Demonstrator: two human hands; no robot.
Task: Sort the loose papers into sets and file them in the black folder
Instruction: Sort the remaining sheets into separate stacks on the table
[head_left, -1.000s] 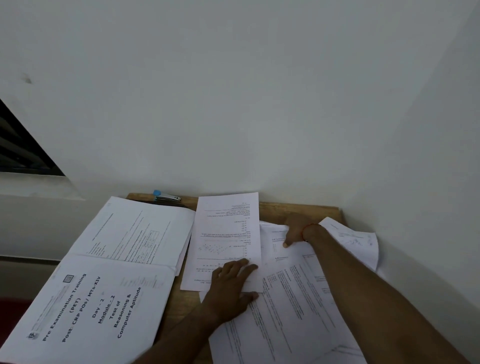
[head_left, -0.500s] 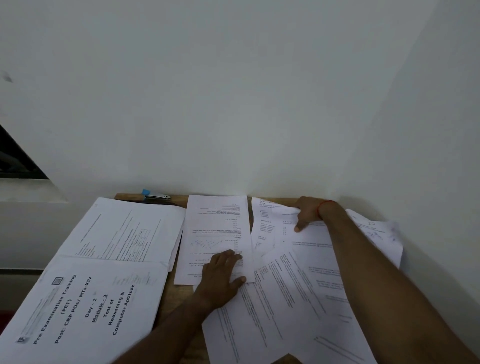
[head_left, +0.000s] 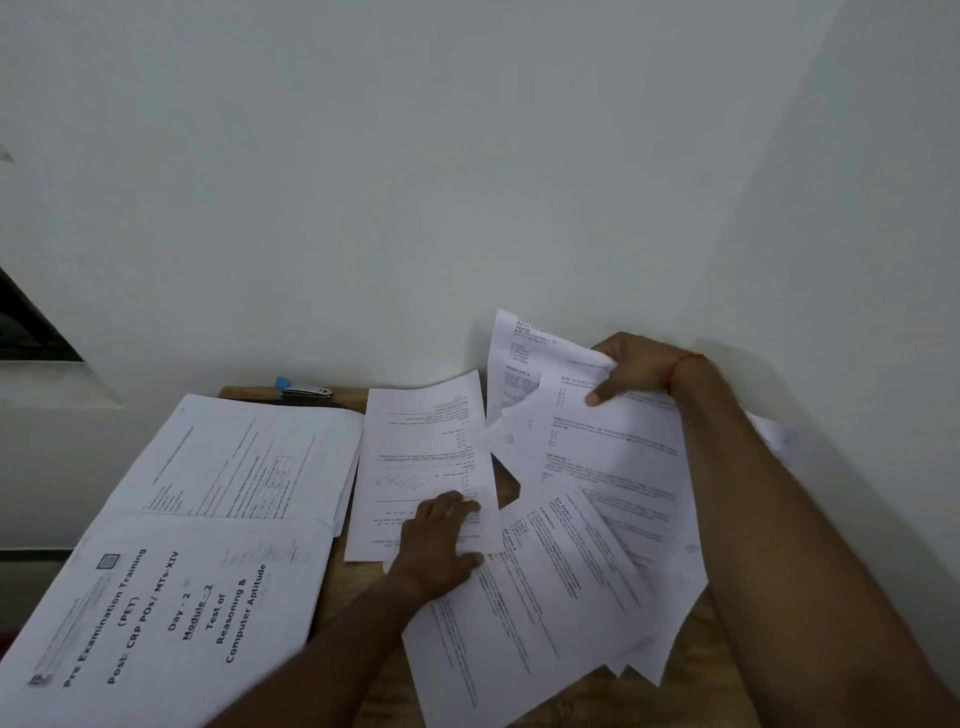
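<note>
On the desk (head_left: 358, 670), two hands (head_left: 439, 540)

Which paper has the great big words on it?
The cover sheet nearest the person on the left. It reads "Pre Examination Training" in large bold letters, while every other paper on the table carries only small print.

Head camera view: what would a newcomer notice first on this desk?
The right hand lifts a fanned bunch of loose papers at the right, near the wall. The left hand presses flat on a single sheet in the middle. At the left lies a booklet titled "Pre Examination Training".
</note>
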